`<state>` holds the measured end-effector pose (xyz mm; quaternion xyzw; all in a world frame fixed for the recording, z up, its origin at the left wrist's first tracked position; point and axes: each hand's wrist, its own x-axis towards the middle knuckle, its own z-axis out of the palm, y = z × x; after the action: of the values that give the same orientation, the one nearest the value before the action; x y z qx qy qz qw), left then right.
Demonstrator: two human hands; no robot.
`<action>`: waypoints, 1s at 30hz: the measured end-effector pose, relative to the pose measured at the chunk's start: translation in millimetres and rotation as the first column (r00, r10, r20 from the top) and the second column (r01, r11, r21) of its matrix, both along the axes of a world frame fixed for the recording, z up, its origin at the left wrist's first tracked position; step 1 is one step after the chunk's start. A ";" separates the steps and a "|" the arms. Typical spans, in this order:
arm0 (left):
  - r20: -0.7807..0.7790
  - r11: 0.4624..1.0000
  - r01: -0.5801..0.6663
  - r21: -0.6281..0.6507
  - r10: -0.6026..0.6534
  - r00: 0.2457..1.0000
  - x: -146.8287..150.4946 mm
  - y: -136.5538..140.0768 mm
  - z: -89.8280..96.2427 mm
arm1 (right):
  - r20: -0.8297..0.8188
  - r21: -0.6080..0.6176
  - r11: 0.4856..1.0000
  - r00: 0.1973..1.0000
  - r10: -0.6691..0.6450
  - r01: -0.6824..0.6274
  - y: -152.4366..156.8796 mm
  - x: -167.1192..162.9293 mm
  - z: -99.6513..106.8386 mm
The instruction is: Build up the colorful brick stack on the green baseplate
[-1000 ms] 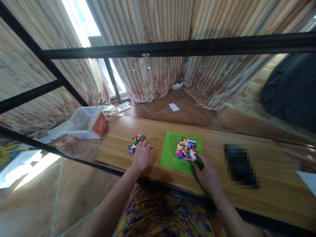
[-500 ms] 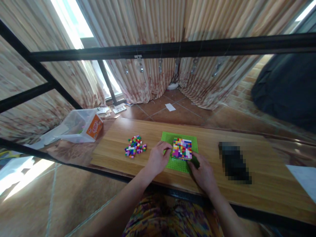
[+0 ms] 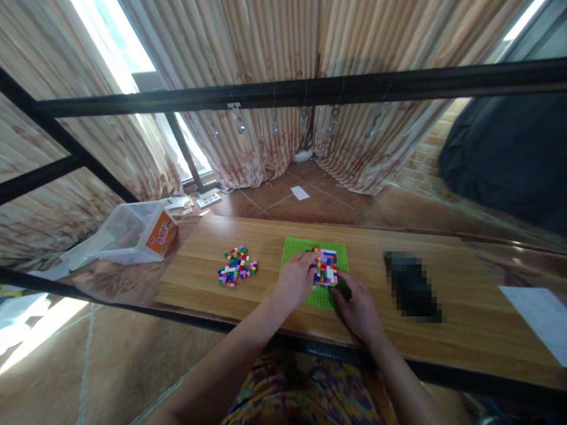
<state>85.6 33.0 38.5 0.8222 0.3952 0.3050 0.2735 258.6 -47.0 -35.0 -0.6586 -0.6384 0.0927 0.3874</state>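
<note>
Left hand [image 3: 299, 277]: reaching over the left part of the brick block [image 3: 328, 268], with fingers bent and brought close together; cannot tell whether pinching a small brick, the fingertips being too small to read.
Right hand [image 3: 357, 307]: half open at the near right corner of the block, with thumb along the near side and fingers by the right side; cannot tell how firmly gripping, if at all.
Brick block: flat, many-coloured, lying on the green baseplate [image 3: 322, 300], partly covered by the left hand.
Green baseplate: lying on the wooden bench [image 3: 367, 245], between loose bricks and dark object.
Loose bricks [image 3: 237, 268]: scattered in a mixed-colour heap left of the baseplate, well apart from both hands.
Dark object [image 3: 414, 286]: pixelated beyond recognition, right of the right hand.
White sheet [image 3: 538, 319]: at the right end of the bench.
Clear bin [image 3: 117, 227]: beyond the bench's left end, with an orange label [image 3: 162, 235].
Far side: black rail [image 3: 266, 94] in front of striped curtains [image 3: 261, 47].
</note>
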 end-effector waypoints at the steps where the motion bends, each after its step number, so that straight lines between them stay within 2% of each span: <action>1: -0.030 1.000 0.002 0.005 -0.001 1.000 1.1 0.7 0.0 | 0.002 0.003 1.000 1.000 0.001 -0.001 -0.1 0.3 -0.6; 10: -0.195 0.996 0.043 0.083 -0.026 0.981 6.3 6.0 5.1 | -0.009 0.010 1.000 1.000 0.002 -0.002 0.2 0.5 -2.7; 17: -0.361 0.980 0.121 0.160 -0.056 0.931 12.1 10.7 14.6 | -0.019 0.015 1.000 1.000 0.007 -0.006 0.0 -0.1 -0.3; 24: -0.343 0.972 0.142 0.185 -0.071 0.937 11.8 12.0 12.7 | -0.027 0.011 1.000 1.000 0.004 -0.004 0.0 -0.4 -0.3; 30: -0.171 0.985 0.075 0.154 -0.048 0.984 5.2 9.0 1.1 | -0.004 0.004 1.000 1.000 -0.008 0.008 0.4 -0.5 -0.5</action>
<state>90.8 42.0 39.6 0.8760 0.3651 0.2574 0.1819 258.0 -46.6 -35.5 -0.6603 -0.6351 0.0910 0.3904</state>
